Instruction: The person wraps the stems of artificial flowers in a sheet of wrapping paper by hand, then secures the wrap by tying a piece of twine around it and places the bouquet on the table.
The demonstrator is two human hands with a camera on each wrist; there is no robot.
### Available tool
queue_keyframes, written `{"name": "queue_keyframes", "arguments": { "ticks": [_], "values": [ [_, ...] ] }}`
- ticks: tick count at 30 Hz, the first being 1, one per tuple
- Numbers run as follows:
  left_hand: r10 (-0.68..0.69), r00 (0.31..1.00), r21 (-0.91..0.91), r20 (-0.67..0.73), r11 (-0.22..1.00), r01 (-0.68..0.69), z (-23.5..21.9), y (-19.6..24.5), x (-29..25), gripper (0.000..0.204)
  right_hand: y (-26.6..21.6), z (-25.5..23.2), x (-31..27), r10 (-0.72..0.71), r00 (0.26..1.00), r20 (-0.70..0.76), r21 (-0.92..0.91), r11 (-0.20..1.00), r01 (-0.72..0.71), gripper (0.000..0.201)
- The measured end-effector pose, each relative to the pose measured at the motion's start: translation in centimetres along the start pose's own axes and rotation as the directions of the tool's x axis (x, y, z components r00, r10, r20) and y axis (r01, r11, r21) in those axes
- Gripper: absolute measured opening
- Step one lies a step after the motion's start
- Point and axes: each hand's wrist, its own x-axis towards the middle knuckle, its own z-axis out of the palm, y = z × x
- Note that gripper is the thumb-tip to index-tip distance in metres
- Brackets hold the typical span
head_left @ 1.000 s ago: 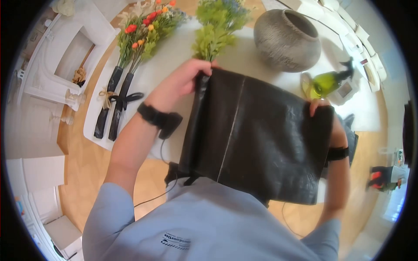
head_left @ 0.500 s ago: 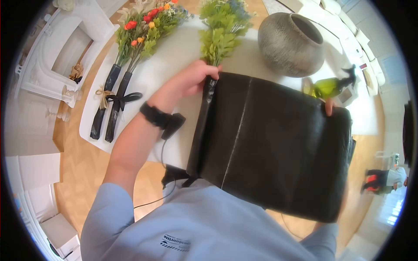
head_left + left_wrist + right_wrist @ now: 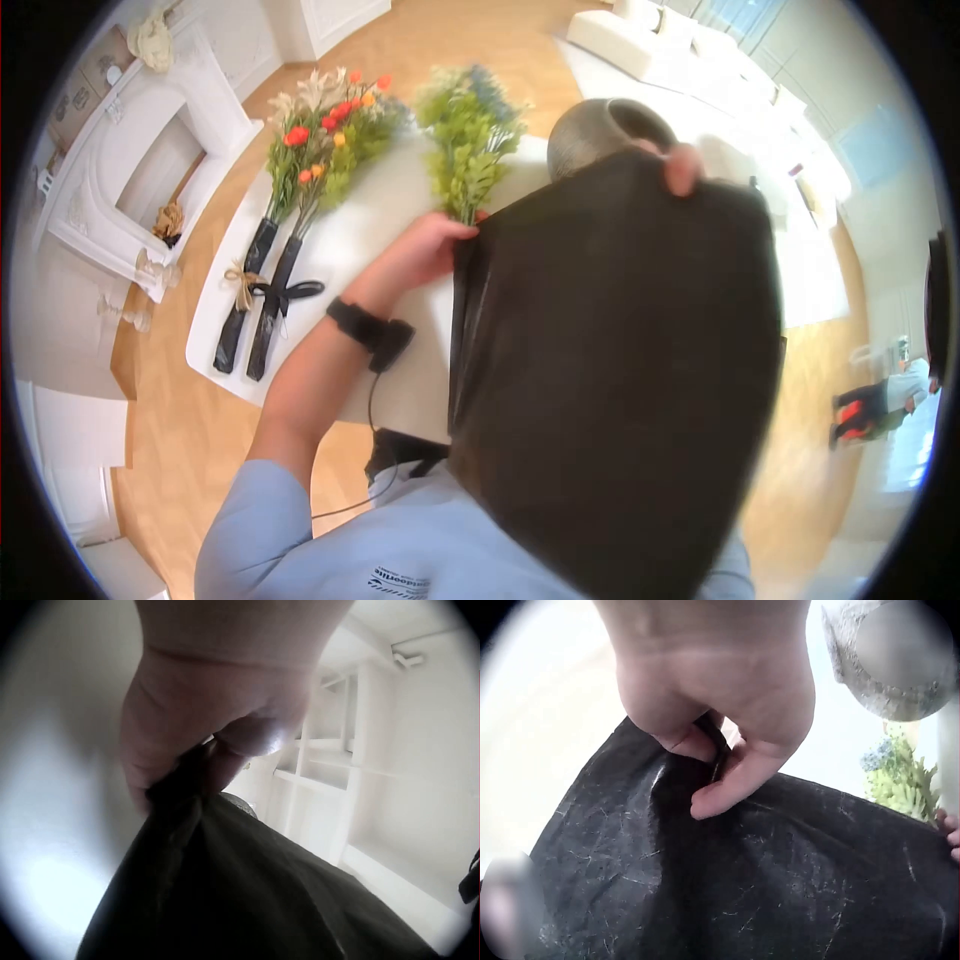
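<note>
A large black sheet point(image 3: 620, 350) hangs between the two hands and covers the right forearm in the head view. The left hand point(image 3: 432, 245) grips its rolled upper left edge, just below the leaves of a green bouquet point(image 3: 468, 150); the stems are hidden. In the left wrist view, the fingers of the left hand point(image 3: 210, 727) curl round the gathered black material point(image 3: 247, 885). Higher up, the right hand point(image 3: 683, 170) pinches the sheet's top edge. The right wrist view has the right hand point(image 3: 720, 727) with thumb and fingers on a fold of the black sheet point(image 3: 780, 892).
Two bouquets with red and orange flowers point(image 3: 330, 150), their stems wrapped in black and tied with bows, lie on the white table point(image 3: 375, 215) at left. Behind the sheet stands a round grey vase point(image 3: 585, 135). A white fireplace point(image 3: 130, 170) is far left; a person point(image 3: 880, 405) stands far right.
The right hand has risen and moved inward, lifting the sheet's right side, which now covers part of the vase and the green bottle. The left hand keeps its grip and appears lower in view.
</note>
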Motion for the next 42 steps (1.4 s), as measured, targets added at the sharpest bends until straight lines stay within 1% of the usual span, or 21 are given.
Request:
{"name": "queue_keyframes", "arguments": {
  "ticks": [4, 7, 9, 10, 12, 14, 15, 17, 18, 19, 21, 22, 24, 25, 27, 34, 36, 37, 39, 40, 42],
  "values": [
    [0.02, 0.998, -0.023, 0.058, 1.0, -0.019, -0.8, 1.0, -0.6, 0.029, -0.1, -2.1, 1.0, 0.059, 0.998, -0.018, 0.088, 0.994, -0.057, 0.026],
    [-0.021, 0.999, -0.092, -0.034, 0.996, 0.018, -1.3, 1.6, -1.5, 0.025, 0.6, -1.8, 0.4, 0.116, 0.993, -0.036, 0.185, 0.977, -0.108, 0.026],
    [-0.018, 1.0, -0.194, 0.001, 0.981, 0.018, -1.4, 1.9, -2.2, 0.022, -0.3, 1.1, -1.9, 0.034, 0.957, -0.289, 0.158, 0.987, 0.013, 0.026],
    [-0.016, 1.0, -0.2, -0.001, 0.98, 0.015, -1.7, 1.9, -2.2, 0.022, -0.9, 1.9, -2.6, 0.04, 0.957, -0.288, 0.163, 0.987, 0.008, 0.026],
    [-0.047, 0.992, -0.202, -0.114, 0.979, 0.023, -2.2, 2.0, -2.2, 0.018, -3.0, 3.1, -4.8, 0.162, 0.931, -0.327, 0.143, 0.982, -0.121, 0.026],
    [-0.043, 0.996, -0.202, -0.081, 0.979, 0.026, -2.3, 2.5, -2.4, 0.014, -4.8, 3.8, -7.3, 0.275, 0.887, -0.37, 0.126, 0.961, -0.246, 0.026],
    [-0.042, 0.998, -0.199, -0.049, 0.98, 0.031, -2.2, 2.6, -2.6, 0.014, -5.3, 3.9, -8.7, 0.278, 0.885, -0.374, 0.13, 0.96, -0.247, 0.026],
    [-0.042, 0.994, -0.169, -0.097, 0.985, 0.025, -1.4, 3.0, -2.9, 0.017, -5.7, 4.4, -11.0, 0.323, 0.89, -0.321, 0.12, 0.946, -0.3, 0.029],
    [-0.035, 0.989, -0.136, -0.145, 0.991, 0.015, -1.2, 3.1, -2.8, 0.023, -5.3, 6.5, -11.7, 0.276, 0.805, -0.525, 0.148, 0.961, -0.233, 0.033],
    [-0.041, 0.989, -0.137, -0.145, 0.99, 0.021, -1.6, 2.9, -2.5, 0.023, -5.7, 6.7, -11.4, 0.276, 0.802, -0.53, 0.15, 0.961, -0.232, 0.033],
    [-0.036, 0.994, -0.225, 0.105, 0.973, 0.059, -2.6, 2.4, -1.7, 0.029, -4.9, 7.3, -12.5, 0.305, 0.783, -0.542, 0.174, 0.952, -0.25, 0.033],
    [-0.042, 0.994, -0.227, 0.102, 0.972, 0.064, -2.5, 2.3, -1.6, 0.029, -4.8, 7.1, -13.3, 0.32, 0.773, -0.548, 0.189, 0.947, -0.258, 0.033],
    [-0.099, 0.994, -0.108, 0.035, 0.989, 0.102, -2.0, 1.8, -1.8, 0.034, -4.5, 7.3, -14.8, 0.353, 0.746, -0.565, 0.227, 0.935, -0.271, 0.033],
    [-0.111, 0.993, -0.114, 0.028, 0.987, 0.113, -2.2, 1.5, -1.7, 0.034, -4.2, 7.6, -15.4, 0.37, 0.732, -0.572, 0.248, 0.929, -0.276, 0.033],
    [-0.112, 0.993, -0.012, 0.041, 0.994, 0.113, -2.6, 1.3, -1.2, 0.034, -3.7, 8.1, -16.3, 0.401, 0.705, -0.585, 0.283, 0.916, -0.286, 0.033],
    [-0.153, 0.987, -0.016, 0.042, 0.988, 0.154, -2.2, 1.2, -1.3, 0.031, -2.9, 9.3, -19.0, 0.513, 0.613, -0.601, 0.397, 0.857, -0.328, 0.032],
    [-0.173, 0.983, 0.036, -0.07, 0.984, 0.175, -1.8, 1.2, -1.4, 0.029, -2.7, 9.6, -19.8, 0.543, 0.587, -0.601, 0.428, 0.838, -0.337, 0.032],
    [-0.179, 0.981, 0.034, -0.072, 0.983, 0.181, -2.1, 1.1, -1.2, 0.029, -2.6, 9.8, -20.1, 0.558, 0.573, -0.6, 0.443, 0.829, -0.342, 0.032],
    [-0.198, 0.98, 0.061, 0.02, 0.979, 0.196, -2.8, 1.1, -1.0, 0.025, -2.4, 10.3, -20.9, 0.589, 0.543, -0.598, 0.478, 0.806, -0.349, 0.032],
    [-0.208, 0.978, 0.054, 0.016, 0.977, 0.207, -2.6, 1.1, -1.1, 0.025, -2.3, 10.7, -21.4, 0.607, 0.526, -0.596, 0.498, 0.793, -0.351, 0.032],
    [-0.199, 0.978, 0.184, -0.056, 0.961, 0.206, -1.9, 1.6, -1.4, 0.024, -2.1, 11.3, -22.2, 0.639, 0.494, -0.59, 0.534, 0.767, -0.355, 0.032]
  ]
}}
